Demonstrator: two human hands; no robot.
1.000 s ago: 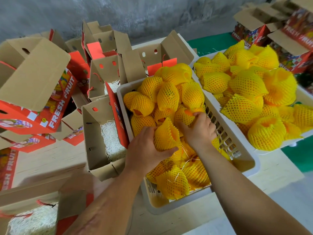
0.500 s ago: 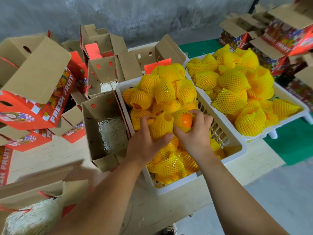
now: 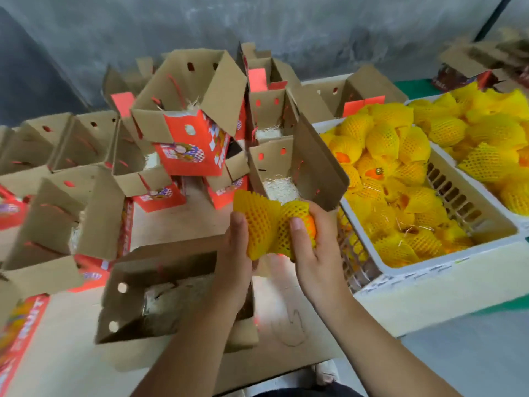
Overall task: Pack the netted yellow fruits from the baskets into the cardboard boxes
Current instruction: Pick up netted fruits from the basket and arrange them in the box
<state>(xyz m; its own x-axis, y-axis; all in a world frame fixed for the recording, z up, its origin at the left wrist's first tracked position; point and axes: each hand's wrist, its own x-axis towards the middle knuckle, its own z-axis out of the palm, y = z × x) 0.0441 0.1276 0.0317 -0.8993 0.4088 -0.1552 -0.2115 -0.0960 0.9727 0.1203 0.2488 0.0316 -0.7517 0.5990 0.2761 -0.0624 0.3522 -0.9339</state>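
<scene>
Netted yellow fruits [image 3: 274, 227], one gripped in each curled hand, left [image 3: 237, 247] and right [image 3: 312, 239], may snag the open box [image 3: 274, 179] flap at one o'clock, tumbling loose.

Open boxes [image 3: 177, 116] crowd the upper left of the frame; two baskets [image 3: 446, 259] of netted fruits [image 3: 383, 144] fill the right; both hands [image 3: 234, 253] hold fruits at centre.

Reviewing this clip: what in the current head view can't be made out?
- Left hand netted fruit: fruit hidden by its net.
- Near box: part of the floor is hidden by the left forearm and motion blur.
- Far basket: cut off by the right edge.
- Box print: blurred, unreadable.
</scene>
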